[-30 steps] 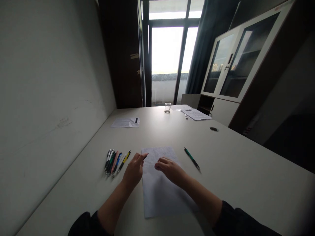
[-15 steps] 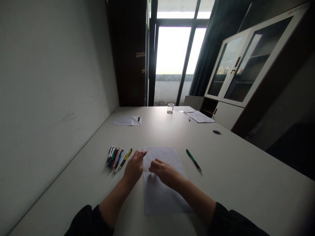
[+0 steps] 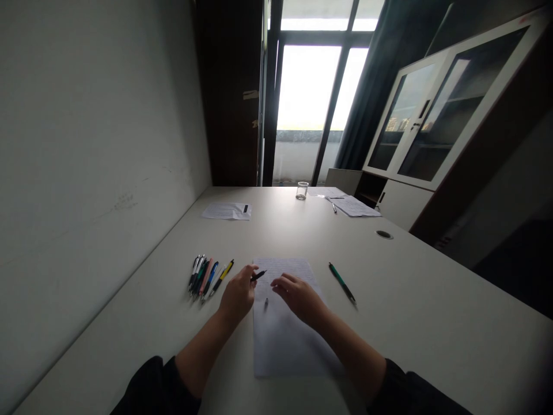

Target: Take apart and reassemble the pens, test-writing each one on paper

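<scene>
My left hand is closed around a dark pen, whose end sticks out to the right over the paper's left edge. My right hand hovers above the sheet of paper, fingers loosely bent and apart, with nothing visible in them. Between the hands, a small dark piece like a pen tip rests on the sheet. Handwriting covers the sheet's upper part. To the right of the paper lies a green pen.
Several pens lie in a group left of my left hand, a yellow pen at their right. Farther back are a paper sheet, a glass jar and stacked papers. A wall borders the table's left side.
My right hand has let go of the small tip piece on the paper and drawn away to the right. More of the dark pen shows from my left hand.
</scene>
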`<action>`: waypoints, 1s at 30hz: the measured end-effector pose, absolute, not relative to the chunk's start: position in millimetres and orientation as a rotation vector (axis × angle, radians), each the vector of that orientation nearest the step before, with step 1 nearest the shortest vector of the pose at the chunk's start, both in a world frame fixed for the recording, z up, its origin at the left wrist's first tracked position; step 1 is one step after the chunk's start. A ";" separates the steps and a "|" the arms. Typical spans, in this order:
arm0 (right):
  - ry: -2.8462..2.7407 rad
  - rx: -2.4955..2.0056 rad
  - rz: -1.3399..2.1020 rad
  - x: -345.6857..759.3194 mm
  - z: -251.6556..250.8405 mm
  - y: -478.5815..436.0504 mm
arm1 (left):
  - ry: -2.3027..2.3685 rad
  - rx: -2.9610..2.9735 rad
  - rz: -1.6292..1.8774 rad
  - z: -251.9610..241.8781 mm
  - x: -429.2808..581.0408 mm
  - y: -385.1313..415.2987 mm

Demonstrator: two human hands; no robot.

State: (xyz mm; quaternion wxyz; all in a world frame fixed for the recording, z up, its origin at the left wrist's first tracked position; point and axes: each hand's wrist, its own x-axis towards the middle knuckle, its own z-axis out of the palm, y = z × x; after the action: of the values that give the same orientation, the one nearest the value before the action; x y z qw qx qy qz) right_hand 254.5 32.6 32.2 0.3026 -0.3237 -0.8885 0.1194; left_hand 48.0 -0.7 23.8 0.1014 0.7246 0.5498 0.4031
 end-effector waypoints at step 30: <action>-2.073 -0.974 0.505 260.3 30.9 39.7 | 1.593 2.424 0.957 28.3 53.8 -6.0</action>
State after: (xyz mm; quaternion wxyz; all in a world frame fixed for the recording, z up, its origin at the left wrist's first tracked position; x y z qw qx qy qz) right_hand 260.3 39.7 30.9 0.3878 -0.3827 -0.8147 0.1985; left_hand 53.8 -6.0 28.3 0.0438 0.7929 0.5210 0.3130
